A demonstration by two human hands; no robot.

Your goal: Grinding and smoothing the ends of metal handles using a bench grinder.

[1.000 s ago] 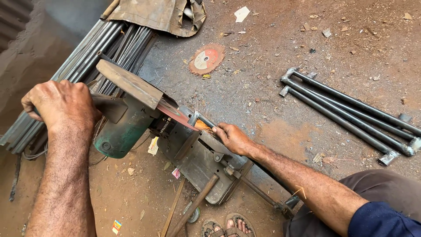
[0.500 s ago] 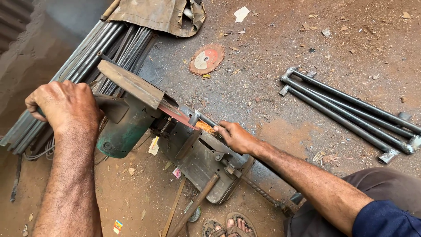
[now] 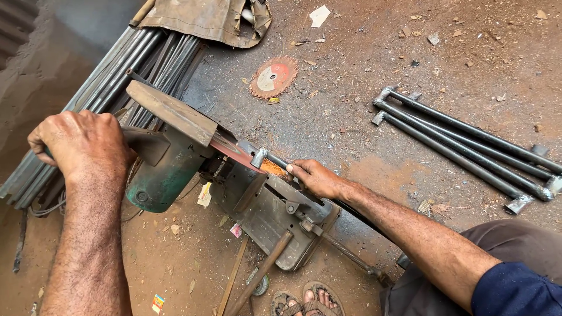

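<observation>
Sandals (image 3: 307, 299): bottom centre, your toes sit just beside the saw base (image 3: 275, 219); sparks or a dropped offcut could land on them.
Hammer (image 3: 257, 275): its handle leans against the base at lower centre, and could trip you or slide into the vise.
Scraps: a small yellow-and-red wrapper (image 3: 157, 302) lies at the bottom left, a pale label scrap (image 3: 204, 194) under the motor, and a pink bit (image 3: 236, 230) by the base.
Right hand (image 3: 316, 178): your fingers are closed round the rod (image 3: 275, 161) at centre, very near the blade (image 3: 231, 151); orange sparks show there. A slip or a rod that kicks would bring your fingers to the disc.
Left hand (image 3: 82, 143): fist clenched on the saw handle (image 3: 140, 143) at mid left; pressing too hard could jam or shatter the disc.
Finished rods (image 3: 468, 146): right side, well apart.
Worn disc (image 3: 274, 76): upper centre, red with a pale round label.
Paper (image 3: 319, 15): white scrap at top centre, near a brown sack (image 3: 205, 17).
</observation>
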